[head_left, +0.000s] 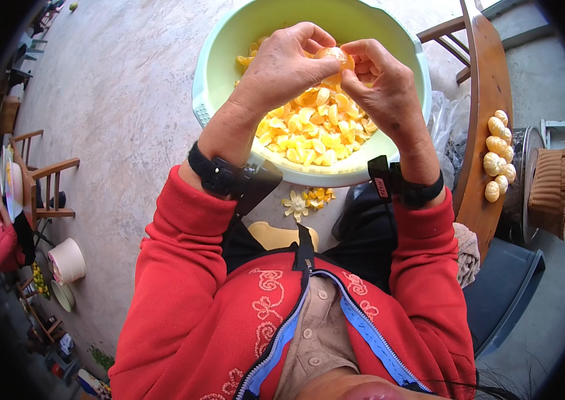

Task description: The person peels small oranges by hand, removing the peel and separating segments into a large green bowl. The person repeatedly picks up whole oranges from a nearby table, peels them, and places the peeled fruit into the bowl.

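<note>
Between the fingers of both hands is a peeled mandarin [333, 54], held over a large pale green plastic basin [212, 65]. My left hand [287, 65] grips it from the left, with the thumb across its near side. From the right, my right hand [380, 75] pinches it between thumb and fingertips. Below my hands, many loose mandarin segments [312, 130] cover the basin's bottom. My fingers hide part of the fruit.
On a wooden bench [482, 75] to the right lie several peeled mandarins [497, 145]. Pieces of peel [307, 202] are on the floor before me. A wicker basket [548, 192] and a dark plastic bin [502, 285] stand at the right. Another person [5, 240] sits far left, near a white bucket [67, 261].
</note>
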Action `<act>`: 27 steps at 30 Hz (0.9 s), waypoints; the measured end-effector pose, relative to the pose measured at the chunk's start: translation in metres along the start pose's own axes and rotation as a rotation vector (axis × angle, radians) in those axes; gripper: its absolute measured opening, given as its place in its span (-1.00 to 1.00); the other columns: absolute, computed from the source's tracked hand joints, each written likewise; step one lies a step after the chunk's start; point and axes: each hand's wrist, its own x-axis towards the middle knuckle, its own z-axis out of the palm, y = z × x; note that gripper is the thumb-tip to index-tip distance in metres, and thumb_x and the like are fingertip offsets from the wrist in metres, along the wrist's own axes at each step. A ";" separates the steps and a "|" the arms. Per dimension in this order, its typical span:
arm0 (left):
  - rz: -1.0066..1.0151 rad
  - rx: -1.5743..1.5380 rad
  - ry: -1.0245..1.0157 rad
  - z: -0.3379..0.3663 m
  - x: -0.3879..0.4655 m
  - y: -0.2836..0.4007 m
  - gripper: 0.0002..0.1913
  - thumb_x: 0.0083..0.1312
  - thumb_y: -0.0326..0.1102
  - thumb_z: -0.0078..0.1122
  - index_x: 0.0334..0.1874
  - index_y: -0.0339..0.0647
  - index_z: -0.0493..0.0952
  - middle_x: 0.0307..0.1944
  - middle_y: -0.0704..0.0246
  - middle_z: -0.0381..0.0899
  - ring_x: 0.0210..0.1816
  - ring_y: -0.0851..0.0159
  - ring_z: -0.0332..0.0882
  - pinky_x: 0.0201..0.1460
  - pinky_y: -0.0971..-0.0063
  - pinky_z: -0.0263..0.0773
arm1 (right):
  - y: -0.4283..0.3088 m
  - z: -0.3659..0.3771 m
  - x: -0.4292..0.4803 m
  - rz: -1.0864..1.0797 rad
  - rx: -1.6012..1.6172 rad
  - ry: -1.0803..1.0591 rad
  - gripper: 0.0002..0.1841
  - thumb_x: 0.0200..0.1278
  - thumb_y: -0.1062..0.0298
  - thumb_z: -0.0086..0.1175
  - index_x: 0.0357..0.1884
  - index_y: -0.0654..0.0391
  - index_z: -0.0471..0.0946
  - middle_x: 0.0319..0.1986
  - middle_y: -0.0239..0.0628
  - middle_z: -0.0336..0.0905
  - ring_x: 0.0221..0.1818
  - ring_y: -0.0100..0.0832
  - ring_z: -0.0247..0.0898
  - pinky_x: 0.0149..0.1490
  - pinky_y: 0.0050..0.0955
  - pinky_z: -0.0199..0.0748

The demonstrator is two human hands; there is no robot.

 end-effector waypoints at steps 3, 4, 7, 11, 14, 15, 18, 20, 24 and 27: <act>-0.013 -0.076 -0.036 -0.001 0.000 -0.001 -0.58 0.34 -0.15 0.42 0.08 -0.30 0.57 -0.17 0.29 0.66 -0.17 0.41 0.68 -0.13 0.55 0.64 | 0.003 -0.002 0.000 0.020 0.003 0.006 -0.75 0.26 0.45 0.29 -0.06 0.24 0.56 -0.26 -0.17 0.66 -0.22 -0.38 0.71 -0.10 -0.47 0.70; -0.025 -0.129 -0.058 -0.002 -0.001 -0.001 -0.57 0.34 -0.14 0.42 0.09 -0.30 0.57 -0.16 0.29 0.66 -0.17 0.40 0.68 -0.12 0.55 0.64 | 0.003 -0.003 0.000 0.034 0.027 -0.010 -0.74 0.26 0.45 0.29 -0.05 0.25 0.56 -0.25 -0.16 0.66 -0.21 -0.37 0.71 -0.08 -0.46 0.70; -0.017 -0.094 -0.103 -0.005 -0.001 0.000 -0.54 0.32 -0.15 0.45 0.12 -0.28 0.55 -0.14 0.28 0.65 -0.17 0.41 0.67 -0.11 0.57 0.63 | 0.005 -0.009 0.000 0.044 0.062 -0.056 -0.72 0.28 0.43 0.29 -0.01 0.26 0.56 -0.21 -0.14 0.67 -0.18 -0.36 0.71 -0.05 -0.45 0.70; -0.003 -0.097 -0.090 -0.004 -0.003 0.000 -0.51 0.25 -0.12 0.47 0.07 -0.35 0.58 -0.16 0.17 0.70 -0.17 0.30 0.70 -0.14 0.48 0.61 | 0.005 -0.012 0.000 -0.008 0.028 -0.090 -0.70 0.29 0.42 0.30 0.02 0.27 0.55 -0.20 -0.11 0.67 -0.16 -0.31 0.72 -0.03 -0.42 0.70; -0.001 -0.082 -0.084 -0.003 -0.003 0.000 -0.51 0.22 -0.12 0.48 0.06 -0.34 0.59 -0.19 0.17 0.70 -0.18 0.30 0.70 -0.14 0.47 0.61 | 0.003 -0.012 -0.002 0.025 0.050 -0.104 -0.70 0.28 0.43 0.29 0.02 0.27 0.55 -0.19 -0.11 0.67 -0.14 -0.30 0.72 -0.02 -0.41 0.70; -0.007 -0.084 -0.085 -0.003 -0.002 -0.001 -0.50 0.21 -0.12 0.48 0.05 -0.34 0.59 -0.20 0.18 0.70 -0.19 0.30 0.70 -0.14 0.46 0.61 | 0.003 -0.012 -0.003 0.048 0.064 -0.109 -0.70 0.28 0.44 0.29 0.02 0.26 0.55 -0.19 -0.11 0.68 -0.14 -0.30 0.72 -0.01 -0.41 0.70; -0.013 -0.046 -0.064 0.000 -0.002 -0.002 -0.50 0.17 -0.12 0.48 0.03 -0.35 0.60 -0.22 0.17 0.70 -0.20 0.29 0.70 -0.14 0.45 0.60 | 0.002 -0.007 -0.005 0.066 0.061 -0.078 -0.71 0.26 0.43 0.30 -0.02 0.23 0.56 -0.24 -0.11 0.67 -0.19 -0.28 0.71 -0.09 -0.39 0.70; -0.012 0.000 -0.047 0.002 -0.001 -0.003 -0.50 0.14 -0.11 0.46 0.01 -0.35 0.60 -0.22 0.17 0.70 -0.21 0.27 0.70 -0.14 0.44 0.60 | 0.003 -0.002 -0.005 0.034 -0.084 -0.041 -0.72 0.23 0.41 0.31 -0.05 0.21 0.57 -0.28 -0.10 0.66 -0.25 -0.24 0.70 -0.15 -0.36 0.67; -0.023 0.062 -0.032 0.006 0.000 -0.006 -0.49 0.10 -0.10 0.41 -0.01 -0.37 0.61 -0.21 0.14 0.70 -0.21 0.23 0.71 -0.13 0.42 0.60 | 0.005 0.002 -0.004 0.006 -0.135 -0.014 -0.73 0.18 0.38 0.33 -0.09 0.19 0.57 -0.33 -0.07 0.63 -0.32 -0.17 0.67 -0.22 -0.29 0.63; -0.022 0.084 -0.025 0.007 0.001 -0.006 -0.49 0.09 -0.10 0.39 -0.02 -0.37 0.61 -0.21 0.12 0.70 -0.21 0.21 0.71 -0.13 0.41 0.60 | 0.005 0.002 -0.006 0.020 -0.129 -0.014 -0.73 0.19 0.37 0.33 -0.10 0.19 0.57 -0.31 -0.06 0.64 -0.29 -0.15 0.67 -0.18 -0.28 0.63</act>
